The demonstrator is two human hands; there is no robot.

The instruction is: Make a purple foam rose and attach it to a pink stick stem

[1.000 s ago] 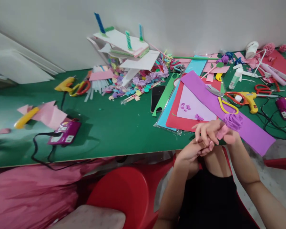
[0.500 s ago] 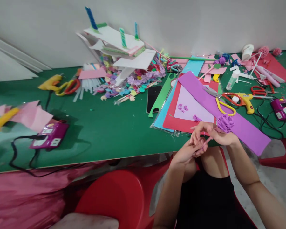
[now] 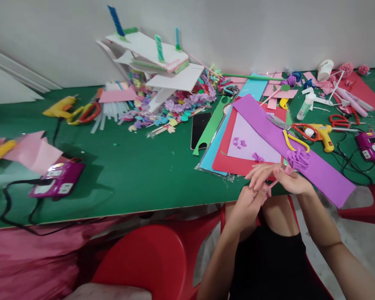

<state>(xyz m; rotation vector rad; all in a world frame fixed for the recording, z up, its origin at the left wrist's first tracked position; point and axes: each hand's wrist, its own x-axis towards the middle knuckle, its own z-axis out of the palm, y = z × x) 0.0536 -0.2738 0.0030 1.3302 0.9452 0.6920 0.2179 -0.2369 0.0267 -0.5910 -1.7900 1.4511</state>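
"Looking toward the lower right of the frame, where did you find the purple flower (image 3: 298,160)?"

"Just beyond the right hand (image 3: 289,181), its head over the purple strip (image 3: 328,179); whether the two touched, I couldn't tell. Its pink stem (image 3: 273,183) slanted down and left"

"And the fingers?"

"Those of the left hand (image 3: 248,203) were curled in around the stem's lower end. The right hand's were stretched out leftward, slightly apart, above the left's. The stem crossed that hand near the thumb, but I couldn't tell whether it was gripped there"

"Could you read any writing nearby?"

"Hardly. Toward the upper right, the glue bottle (image 3: 306,105) bore a label too small to make out, and the print on the white cup (image 3: 325,70) was just as faint. At the right edge, the purple socket box (image 3: 371,147) had pale panels, their lettering too blurred to read"

"What lay closest to the flower?"

"Scissors (image 3: 288,126) with an orange and a yellow handle, just above it on the strip. A yellow glue gun (image 3: 326,136) lay to their right. Left of the flower, purple scraps (image 3: 258,157) rested on a lilac sheet (image 3: 248,129), and a dark-screened phone (image 3: 200,131) lay near the middle of the frame"
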